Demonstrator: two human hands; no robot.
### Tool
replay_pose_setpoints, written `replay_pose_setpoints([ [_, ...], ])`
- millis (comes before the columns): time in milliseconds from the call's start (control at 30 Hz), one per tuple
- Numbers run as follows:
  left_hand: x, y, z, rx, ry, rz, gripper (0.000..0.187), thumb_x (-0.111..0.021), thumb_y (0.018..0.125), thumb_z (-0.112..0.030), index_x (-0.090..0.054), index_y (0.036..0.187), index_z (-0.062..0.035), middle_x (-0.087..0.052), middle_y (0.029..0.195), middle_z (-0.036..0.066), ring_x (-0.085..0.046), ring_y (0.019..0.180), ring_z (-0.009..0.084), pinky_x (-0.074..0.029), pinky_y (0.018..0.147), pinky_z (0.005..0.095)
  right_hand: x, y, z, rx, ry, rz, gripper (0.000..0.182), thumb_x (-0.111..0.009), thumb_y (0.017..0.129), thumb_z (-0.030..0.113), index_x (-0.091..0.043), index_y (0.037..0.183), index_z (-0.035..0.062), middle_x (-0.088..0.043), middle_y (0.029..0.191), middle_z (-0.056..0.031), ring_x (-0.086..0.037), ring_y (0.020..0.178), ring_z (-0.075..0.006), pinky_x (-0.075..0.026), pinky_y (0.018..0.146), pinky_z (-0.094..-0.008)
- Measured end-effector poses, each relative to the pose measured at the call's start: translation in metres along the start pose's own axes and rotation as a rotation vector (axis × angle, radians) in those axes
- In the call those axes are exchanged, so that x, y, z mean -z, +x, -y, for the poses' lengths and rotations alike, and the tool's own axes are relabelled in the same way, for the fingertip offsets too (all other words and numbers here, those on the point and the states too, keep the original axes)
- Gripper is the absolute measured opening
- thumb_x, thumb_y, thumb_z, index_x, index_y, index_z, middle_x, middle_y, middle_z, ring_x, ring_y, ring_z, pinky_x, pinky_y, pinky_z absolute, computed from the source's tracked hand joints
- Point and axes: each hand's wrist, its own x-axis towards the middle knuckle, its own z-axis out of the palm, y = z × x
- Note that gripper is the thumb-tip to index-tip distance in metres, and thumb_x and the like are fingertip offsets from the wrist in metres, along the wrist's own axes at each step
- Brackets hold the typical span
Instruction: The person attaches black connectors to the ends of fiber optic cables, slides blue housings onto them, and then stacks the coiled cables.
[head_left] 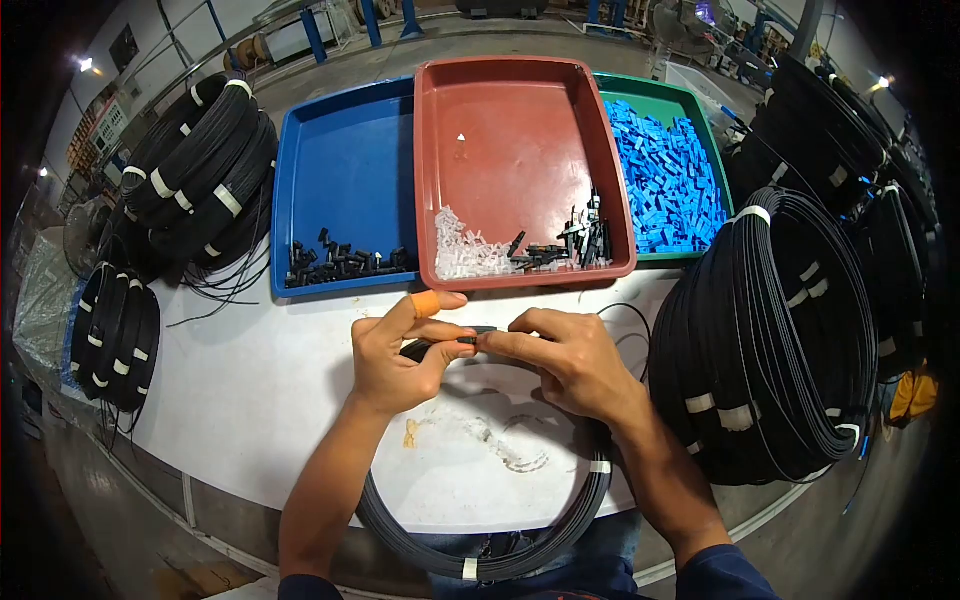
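Note:
A coil of black cable (594, 492) with white tape bands lies on the white table, its near side past the front edge. Above its far side my two hands meet. My left hand (398, 352), with an orange cover on one finger, pinches a small black piece (467, 341) between thumb and fingertips. My right hand (570, 362) has its fingertips pressed together at the right end of that piece. The fingers hide most of the piece, and whether a cable end sits in it cannot be made out.
Beyond the hands stand a blue tray (345, 110) with black parts, a red tray (500, 90) with clear and black parts, and a green tray (665, 92) full of blue parts. Large black cable coils stand left (200, 170) and right (760, 340) on the white table (230, 400).

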Motion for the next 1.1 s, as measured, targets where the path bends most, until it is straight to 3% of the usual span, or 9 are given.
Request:
replay_pose_setpoints([
  [133,0.012,0.009,-0.008,0.112,-0.082,0.079,0.047,-0.085,0.075,-0.002,-0.064,0.118,0.0028,-0.078,0.101,0.014,-0.077,0.091,0.0191,-0.057,0.077,0.0270,-0.001,0.001,0.002,-0.008,0.102,-0.011,0.053,-0.067,0.070,0.000,-0.070,0.122,0.0156,-0.066,0.089,-0.0060,-0.068,0.078,-0.0271,-0.055,0.065,-0.0387],
  [167,0.017,0.011,0.000,0.101,-0.184,0.061,0.046,-0.084,0.079,-0.010,-0.063,0.118,0.0027,-0.077,0.102,0.014,-0.075,0.096,0.0204,-0.056,0.081,0.0286,-0.003,0.001,0.002,0.001,0.097,-0.007,0.062,-0.069,0.058,-0.008,-0.073,0.117,0.0109,-0.069,0.093,-0.0069,-0.068,0.075,-0.0268,-0.054,0.061,-0.0372],
  [233,0.031,0.023,0.011,0.160,-0.246,0.014,0.041,-0.080,0.085,-0.014,-0.064,0.118,0.0027,-0.077,0.102,0.015,-0.075,0.095,0.0218,-0.056,0.082,0.0293,-0.004,0.001,0.003,0.006,0.117,0.035,0.062,-0.069,0.058,-0.007,-0.072,0.117,0.0102,-0.069,0.090,-0.0078,-0.068,0.073,-0.0271,-0.054,0.061,-0.0373],
  [400,0.051,0.075,0.017,0.189,0.217,0.091,0.025,-0.073,0.088,-0.010,-0.070,0.110,-0.0003,-0.077,0.095,0.015,-0.075,0.089,0.0197,-0.056,0.078,0.0304,0.000,0.004,0.010,-0.008,0.200,0.049,0.057,-0.068,0.062,-0.004,-0.070,0.118,0.0071,-0.069,0.081,-0.0071,-0.067,0.071,-0.0286,-0.053,0.064,-0.0397],
  [500,0.039,0.097,0.038,-0.101,0.569,0.307,0.019,-0.075,0.081,-0.011,-0.074,0.099,-0.0052,-0.074,0.090,0.012,-0.071,0.080,0.0283,-0.056,0.072,0.0363,0.001,0.004,0.009,-0.058,0.177,0.100,0.057,-0.068,0.062,-0.003,-0.070,0.118,0.0075,-0.070,0.084,-0.0072,-0.067,0.072,-0.0280,-0.054,0.064,-0.0391],
  [600,0.016,0.119,0.057,-0.278,0.572,0.412,0.017,-0.074,0.077,-0.008,-0.072,0.093,-0.0045,-0.073,0.088,0.010,-0.069,0.086,0.0281,-0.054,0.075,0.0390,0.000,0.003,0.005,-0.070,0.188,0.092,0.050,-0.072,0.067,0.001,-0.070,0.117,0.0071,-0.072,0.087,-0.0065,-0.067,0.072,-0.0270,-0.053,0.064,-0.0384],
  [667,0.005,0.131,0.069,-0.407,0.887,0.496,0.013,-0.072,0.071,-0.005,-0.072,0.084,-0.0068,-0.071,0.085,0.008,-0.065,0.088,0.0259,-0.049,0.078,0.0391,0.002,0.003,0.004,-0.097,0.178,0.106,0.044,-0.076,0.072,0.006,-0.071,0.115,0.0060,-0.073,0.087,-0.0061,-0.066,0.070,-0.0252,-0.052,0.063,-0.0372],
  [800,-0.005,0.143,0.081,-0.424,1.055,0.496,0.011,-0.070,0.067,-0.004,-0.073,0.077,-0.0100,-0.070,0.081,0.005,-0.063,0.087,0.0244,-0.046,0.079,0.0375,0.006,0.000,0.004,-0.116,0.186,0.154,0.046,-0.068,0.071,0.002,-0.068,0.117,0.0041,-0.071,0.094,-0.0071,-0.066,0.076,-0.0242,-0.054,0.067,-0.0365],
  [1100,0.001,0.142,0.072,-0.456,1.073,0.555,0.005,-0.072,0.066,-0.009,-0.074,0.070,-0.0120,-0.068,0.075,0.001,-0.061,0.089,0.0228,-0.044,0.078,0.0364,0.006,0.000,0.006,-0.108,0.207,0.119,0.047,-0.068,0.069,0.002,-0.068,0.116,0.0036,-0.072,0.094,-0.0084,-0.066,0.075,-0.0256,-0.054,0.067,-0.0374],
])
